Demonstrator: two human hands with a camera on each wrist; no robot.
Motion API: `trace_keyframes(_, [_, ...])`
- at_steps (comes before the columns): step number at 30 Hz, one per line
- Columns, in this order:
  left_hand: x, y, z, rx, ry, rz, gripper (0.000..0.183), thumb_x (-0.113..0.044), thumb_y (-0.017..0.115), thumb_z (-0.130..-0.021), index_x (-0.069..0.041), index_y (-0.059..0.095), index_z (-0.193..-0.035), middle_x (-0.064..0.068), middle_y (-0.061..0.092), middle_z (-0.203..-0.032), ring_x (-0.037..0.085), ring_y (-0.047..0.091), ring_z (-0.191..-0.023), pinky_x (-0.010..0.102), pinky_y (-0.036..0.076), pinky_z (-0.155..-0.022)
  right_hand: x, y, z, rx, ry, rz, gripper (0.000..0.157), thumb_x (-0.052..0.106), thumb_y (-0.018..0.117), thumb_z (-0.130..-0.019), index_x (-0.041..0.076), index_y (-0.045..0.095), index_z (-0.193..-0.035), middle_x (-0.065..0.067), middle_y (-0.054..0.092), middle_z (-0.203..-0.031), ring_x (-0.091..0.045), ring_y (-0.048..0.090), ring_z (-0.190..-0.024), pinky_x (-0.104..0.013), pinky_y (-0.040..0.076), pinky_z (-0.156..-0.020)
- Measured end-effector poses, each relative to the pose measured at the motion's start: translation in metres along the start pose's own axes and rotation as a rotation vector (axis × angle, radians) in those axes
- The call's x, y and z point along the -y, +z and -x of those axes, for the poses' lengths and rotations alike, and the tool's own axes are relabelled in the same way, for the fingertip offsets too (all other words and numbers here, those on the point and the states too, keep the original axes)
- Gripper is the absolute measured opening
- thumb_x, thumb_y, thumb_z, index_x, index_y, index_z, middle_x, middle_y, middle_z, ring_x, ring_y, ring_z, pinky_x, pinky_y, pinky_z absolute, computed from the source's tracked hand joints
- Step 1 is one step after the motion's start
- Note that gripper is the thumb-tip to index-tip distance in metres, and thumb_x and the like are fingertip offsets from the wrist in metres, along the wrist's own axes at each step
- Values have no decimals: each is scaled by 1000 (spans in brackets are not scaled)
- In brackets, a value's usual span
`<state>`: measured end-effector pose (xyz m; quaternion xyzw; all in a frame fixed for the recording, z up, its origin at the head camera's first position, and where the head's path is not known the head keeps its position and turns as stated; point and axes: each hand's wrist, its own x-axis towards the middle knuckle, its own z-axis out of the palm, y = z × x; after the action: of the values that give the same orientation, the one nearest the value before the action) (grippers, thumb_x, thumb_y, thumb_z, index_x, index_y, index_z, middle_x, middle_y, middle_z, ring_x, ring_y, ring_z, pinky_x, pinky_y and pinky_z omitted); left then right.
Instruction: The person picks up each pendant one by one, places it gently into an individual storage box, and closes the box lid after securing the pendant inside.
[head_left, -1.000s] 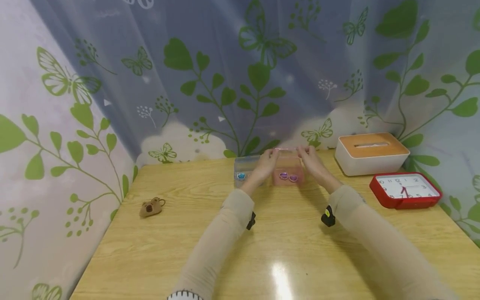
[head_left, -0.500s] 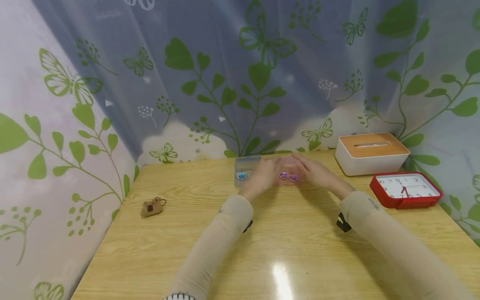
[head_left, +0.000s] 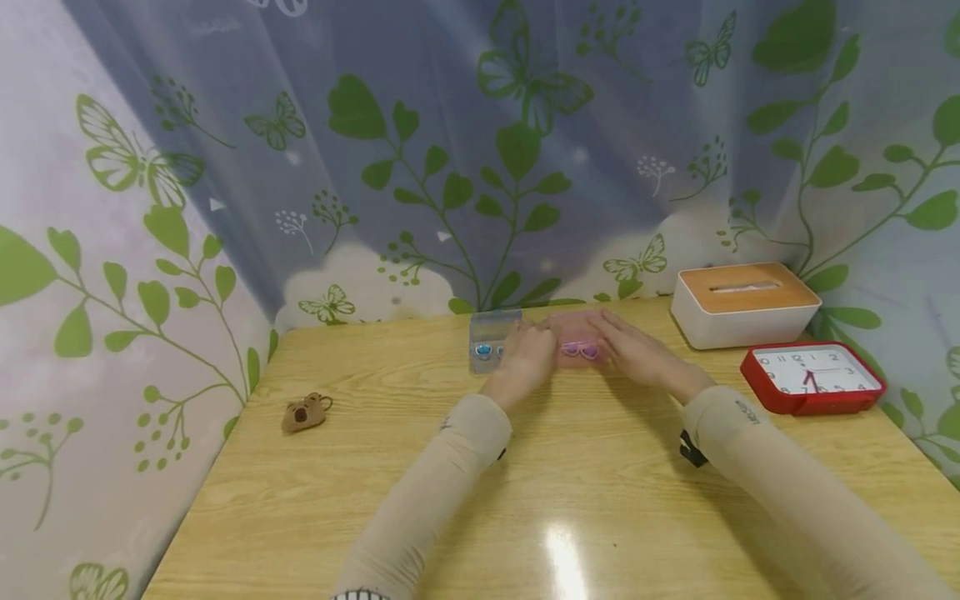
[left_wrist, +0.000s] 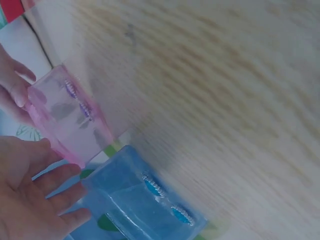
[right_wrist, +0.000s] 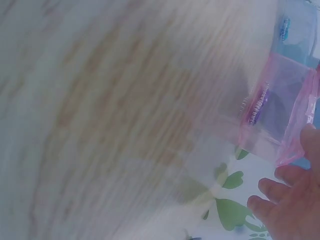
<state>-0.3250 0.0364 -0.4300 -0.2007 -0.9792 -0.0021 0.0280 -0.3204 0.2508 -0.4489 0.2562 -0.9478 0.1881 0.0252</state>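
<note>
A see-through pink plastic case (head_left: 576, 332) with purple oval gems on its front stands at the table's far edge. My left hand (head_left: 527, 357) is at its left side, between it and a similar clear blue case (head_left: 486, 333) with blue gems. My right hand (head_left: 633, 352) lies along the pink case's right side. In the left wrist view, the left fingers (left_wrist: 62, 177) are spread, close to the pink case's edge. In the right wrist view, the right thumb (right_wrist: 309, 134) meets the pink case's upper edge, while the other fingers extend beside it.
On the right stand a white tissue box (head_left: 720, 327) with a wooden lid and a red-framed clock (head_left: 813, 382). A small brown animal-faced pouch (head_left: 306, 413) lies on the left of the wooden table (head_left: 360, 467). A patterned curtain (head_left: 420, 167) hangs behind.
Both hands have come down from the pink case's top to its sides. The raised clear flap above the pink case is now lowered. The blue case has stayed put.
</note>
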Motion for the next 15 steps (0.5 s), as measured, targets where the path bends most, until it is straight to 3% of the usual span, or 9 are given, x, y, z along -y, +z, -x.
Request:
trace_keyframes(4, [-1, 3, 1, -16, 8, -74, 35, -10, 65, -103, -19, 66, -137, 3, 68, -145, 25, 67, -130, 45, 46, -124, 0, 1, 1, -3, -8, 2, 56, 11, 46, -112, -2, 28, -164, -38, 19, -168, -57, 29, -154, -69, 29, -125])
trace_keyframes(8, [-5, 5, 1, -23, 14, -110, 33, -6, 65, -102, -18, 67, -133, 4, 72, -135, 22, 70, -120, 42, 51, -118, 1, 0, 3, -15, -34, 18, 55, 10, 49, -111, -3, 32, -161, -40, 23, -166, -58, 35, -150, -70, 35, -121])
trace_keyframes(12, [-2, 4, -1, -25, -4, -39, 34, -12, 63, -104, -19, 68, -137, 2, 65, -149, 25, 59, -141, 47, 38, -129, 1, -2, 1, 2, -7, -11, 56, 14, 48, -112, -2, 29, -162, -39, 21, -167, -58, 30, -153, -71, 30, -124])
trace_keyframes(15, [9, -5, -1, -86, -27, 150, 38, -20, 58, -108, -15, 62, -145, 5, 57, -158, 28, 50, -150, 45, 37, -130, 3, -6, -5, -15, 18, -65, 63, 18, 52, -111, -2, 24, -164, -38, 21, -168, -58, 25, -155, -71, 24, -127])
